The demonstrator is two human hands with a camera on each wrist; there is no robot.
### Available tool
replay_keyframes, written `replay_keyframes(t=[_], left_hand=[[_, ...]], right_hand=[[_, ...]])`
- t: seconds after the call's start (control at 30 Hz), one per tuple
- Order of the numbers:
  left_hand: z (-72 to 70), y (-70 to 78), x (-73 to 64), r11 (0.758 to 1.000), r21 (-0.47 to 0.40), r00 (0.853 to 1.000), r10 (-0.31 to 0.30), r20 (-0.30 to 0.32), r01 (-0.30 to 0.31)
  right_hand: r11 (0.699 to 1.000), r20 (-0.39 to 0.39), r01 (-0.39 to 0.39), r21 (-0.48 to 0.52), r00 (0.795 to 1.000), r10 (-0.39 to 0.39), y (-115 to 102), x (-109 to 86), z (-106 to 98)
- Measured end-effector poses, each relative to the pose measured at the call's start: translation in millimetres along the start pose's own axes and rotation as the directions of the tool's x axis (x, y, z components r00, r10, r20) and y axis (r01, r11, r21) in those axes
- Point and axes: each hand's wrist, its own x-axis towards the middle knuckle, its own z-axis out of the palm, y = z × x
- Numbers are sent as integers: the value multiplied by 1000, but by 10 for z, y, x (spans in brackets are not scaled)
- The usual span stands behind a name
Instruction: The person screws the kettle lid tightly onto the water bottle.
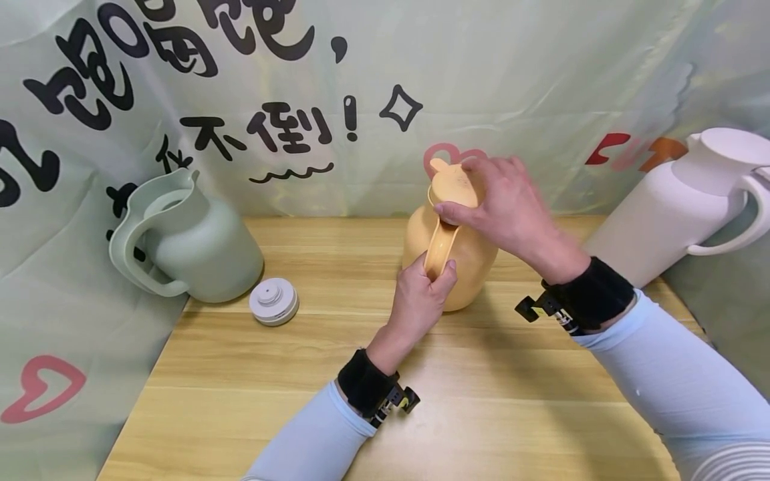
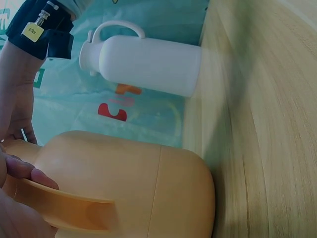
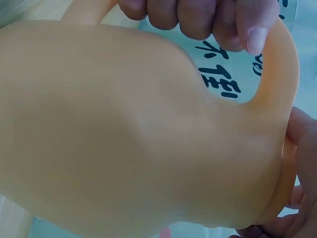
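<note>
2 hands hold the orange jug (image 1: 471, 280), which stands on the table (image 1: 289, 421) near the backdrop (image 1: 511, 80), between the green jug (image 1: 210, 247) and the white jug (image 1: 650, 207) but nearer the white. The left hand (image 1: 416, 297) has its grip clamped round the handle (image 1: 440, 252), most likely to steady the body and stop it turning. The right hand (image 1: 511, 200) has its grip clamped on the lid (image 1: 455, 185), thumb at the near edge and fingers reaching over the far side, a hold that would suit turning or pressing it. How firmly either grip squeezes, I cannot tell. The orange jug looks upright, its long axis running vertically from table to lid; its handle faces the person, slightly left, probably so that the left arm can reach it straight on. Its far side is hidden, so I cannot tell where a spout would point. The other 2 jugs stand off to the sides, and a white stopper (image 1: 273, 300) rests just beside the green jug, perhaps set there to leave room around the hands.
</note>
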Motion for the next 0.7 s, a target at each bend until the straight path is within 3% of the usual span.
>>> replay_keyframes(t=[0.27, 0.43, 0.7], left_hand=[[-20, 1, -6, 1000, -5, 1000, -1, 6, 1], [-12, -14, -8, 1000, -8, 1000, 2, -4, -2], [-15, -1, -2, 1000, 0, 1000, -9, 1, 9]], right_hand=[[997, 51, 71, 35, 996, -72, 24, 36, -74], [997, 116, 61, 41, 991, -65, 29, 65, -130], [999, 71, 36, 22, 997, -37, 33, 32, -62]])
